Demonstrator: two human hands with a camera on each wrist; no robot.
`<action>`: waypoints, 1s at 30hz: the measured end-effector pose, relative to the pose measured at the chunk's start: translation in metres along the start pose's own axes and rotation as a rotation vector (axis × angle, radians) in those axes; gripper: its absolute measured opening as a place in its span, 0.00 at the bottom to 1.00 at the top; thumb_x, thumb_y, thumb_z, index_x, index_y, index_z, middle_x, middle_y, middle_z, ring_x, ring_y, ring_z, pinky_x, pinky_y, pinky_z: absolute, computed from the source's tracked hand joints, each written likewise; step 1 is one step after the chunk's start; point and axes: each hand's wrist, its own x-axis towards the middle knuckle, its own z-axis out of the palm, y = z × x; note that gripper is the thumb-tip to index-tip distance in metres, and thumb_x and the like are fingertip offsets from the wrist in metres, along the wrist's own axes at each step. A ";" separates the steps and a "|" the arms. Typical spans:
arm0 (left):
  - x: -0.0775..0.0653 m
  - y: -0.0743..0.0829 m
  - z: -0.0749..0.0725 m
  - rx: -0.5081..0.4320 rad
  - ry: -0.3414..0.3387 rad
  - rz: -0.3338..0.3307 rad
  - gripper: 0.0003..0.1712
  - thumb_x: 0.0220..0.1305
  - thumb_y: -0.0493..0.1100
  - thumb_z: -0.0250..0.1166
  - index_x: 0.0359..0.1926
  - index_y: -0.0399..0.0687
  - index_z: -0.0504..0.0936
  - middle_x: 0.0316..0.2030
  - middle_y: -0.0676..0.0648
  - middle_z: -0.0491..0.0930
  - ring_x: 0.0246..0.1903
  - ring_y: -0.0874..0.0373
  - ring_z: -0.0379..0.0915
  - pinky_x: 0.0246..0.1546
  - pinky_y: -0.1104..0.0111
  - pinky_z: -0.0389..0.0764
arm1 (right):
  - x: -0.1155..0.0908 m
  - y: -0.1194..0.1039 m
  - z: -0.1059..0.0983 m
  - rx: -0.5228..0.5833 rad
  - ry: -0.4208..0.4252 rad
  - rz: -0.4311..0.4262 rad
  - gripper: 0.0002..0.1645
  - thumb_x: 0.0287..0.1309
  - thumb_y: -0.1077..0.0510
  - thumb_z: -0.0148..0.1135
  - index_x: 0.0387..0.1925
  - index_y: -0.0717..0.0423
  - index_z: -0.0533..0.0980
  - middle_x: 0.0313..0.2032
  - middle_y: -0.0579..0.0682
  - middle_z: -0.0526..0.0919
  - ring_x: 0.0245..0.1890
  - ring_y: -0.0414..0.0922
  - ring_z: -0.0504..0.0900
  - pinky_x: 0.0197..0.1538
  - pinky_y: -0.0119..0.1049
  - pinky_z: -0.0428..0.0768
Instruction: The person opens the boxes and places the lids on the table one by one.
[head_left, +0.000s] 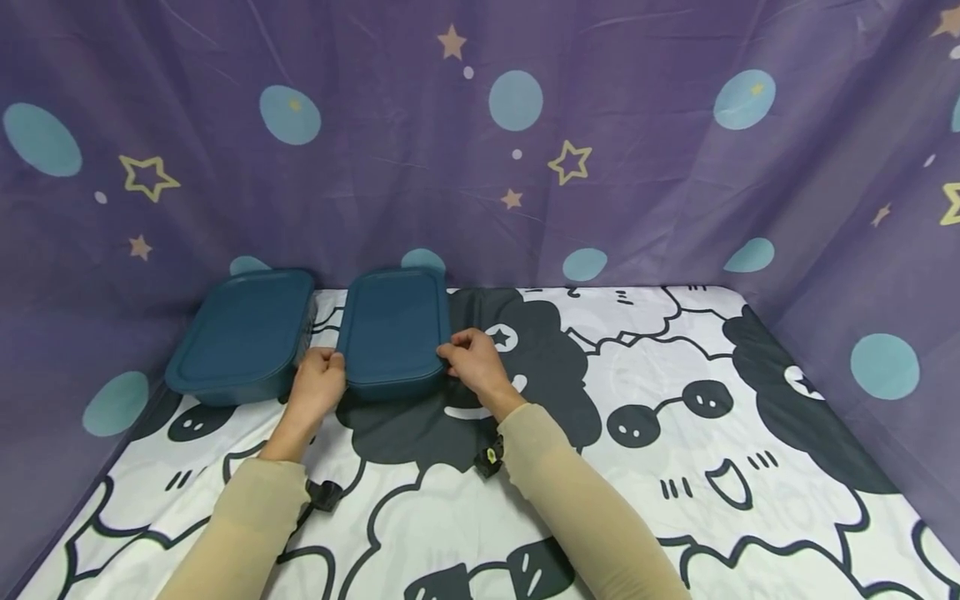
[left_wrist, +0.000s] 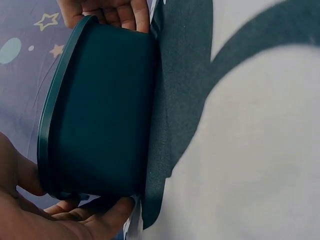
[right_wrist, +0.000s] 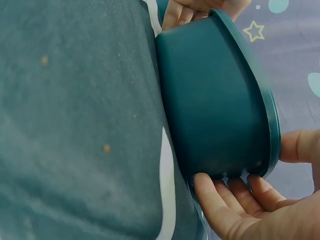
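Observation:
A blue rectangular container (head_left: 395, 327) with a fitted lid sits on the patterned cloth at the back, left of centre. My left hand (head_left: 318, 382) grips its left side near the front corner, and my right hand (head_left: 475, 365) grips the opposite side. Seen from the left wrist, the container's smooth front wall (left_wrist: 102, 110) faces me, with the thumb at the lid's edge and the fingers low along the side. From the right wrist, the right fingers (right_wrist: 220, 205) press against the side wall while the thumb (right_wrist: 298, 146) touches the lid rim.
Another blue lidded container (head_left: 246, 329), wider, stands just left of the left hand. Behind both hangs a purple curtain (head_left: 480, 225) with stars and dots. The white cloth (head_left: 420, 517) with dark cartoon sheep covers the surface.

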 end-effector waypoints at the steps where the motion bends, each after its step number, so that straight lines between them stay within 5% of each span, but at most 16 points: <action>1: 0.000 0.000 0.001 0.000 0.003 0.001 0.23 0.73 0.41 0.39 0.55 0.24 0.66 0.51 0.30 0.67 0.54 0.38 0.62 0.55 0.48 0.63 | 0.000 0.000 -0.001 -0.001 0.001 -0.001 0.18 0.57 0.57 0.64 0.47 0.61 0.73 0.41 0.55 0.75 0.34 0.46 0.80 0.41 0.41 0.81; 14: -0.002 0.002 0.007 0.002 0.038 0.012 0.20 0.72 0.42 0.40 0.51 0.28 0.69 0.40 0.34 0.75 0.30 0.51 0.77 0.36 0.65 0.73 | 0.001 0.001 -0.006 -0.007 -0.002 -0.005 0.19 0.57 0.57 0.63 0.48 0.63 0.73 0.42 0.55 0.75 0.35 0.47 0.81 0.39 0.38 0.82; 30: -0.004 0.006 0.017 -0.076 0.025 0.032 0.19 0.72 0.39 0.40 0.50 0.25 0.68 0.36 0.37 0.72 0.34 0.49 0.74 0.33 0.68 0.74 | 0.001 0.004 -0.017 0.019 -0.012 0.003 0.21 0.58 0.58 0.62 0.51 0.64 0.71 0.45 0.57 0.74 0.38 0.47 0.81 0.44 0.40 0.81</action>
